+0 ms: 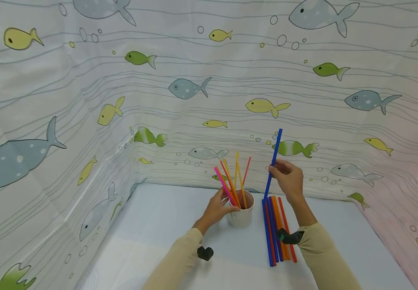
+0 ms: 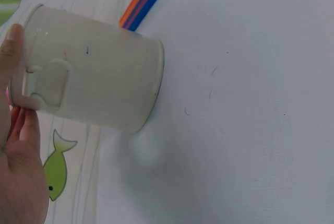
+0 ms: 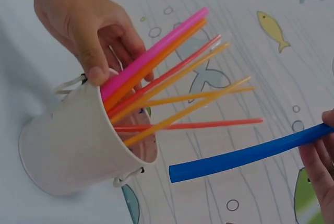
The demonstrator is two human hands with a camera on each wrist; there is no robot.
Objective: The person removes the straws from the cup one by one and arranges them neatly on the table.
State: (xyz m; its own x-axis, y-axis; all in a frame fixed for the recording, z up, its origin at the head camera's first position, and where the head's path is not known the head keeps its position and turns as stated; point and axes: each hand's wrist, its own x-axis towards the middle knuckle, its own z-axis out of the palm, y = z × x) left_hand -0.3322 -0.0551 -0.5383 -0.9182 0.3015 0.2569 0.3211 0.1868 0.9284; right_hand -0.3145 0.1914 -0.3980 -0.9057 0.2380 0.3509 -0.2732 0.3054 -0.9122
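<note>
Holding entry, one moment, two bare hands at a pale tabletop (image 1: 180, 217).

Item 1: white cup (image 1: 241, 216), small bucket type w/ side handle lug, standing upright on the tabletop near centre. Contents: bunch of straws (image 1: 235, 179), pink, orange, yellow, red, leaning out at angles above the rim.

Item 2: left hand (image 1: 216, 207), at the cup's left side. Thumb curled over the rim beside the pink straw, fingers wrapped round the cup wall; gripping the cup. Left wrist view confirms thumb tip on rim, palm just beside the wall.

Item 3: blue straw (image 1: 273, 163), held near upright, slightly tilted, top end toward the back wall, bottom end above the cup's right side, approx. level w/ the rim; not inside the cup. Right wrist view shows its open end just beside the rim, apart from it.

Item 4: right hand (image 1: 288, 179), raised right of the cup, fingertips pinching the blue straw at mid-length.

Item 5: loose straws (image 1: 278, 233), blue, red, orange, purple, lying side by side flat on the tabletop, just right of the cup, under the right forearm.

Surround: fish-print sheet (image 1: 194, 88) on back and both side walls.
</note>
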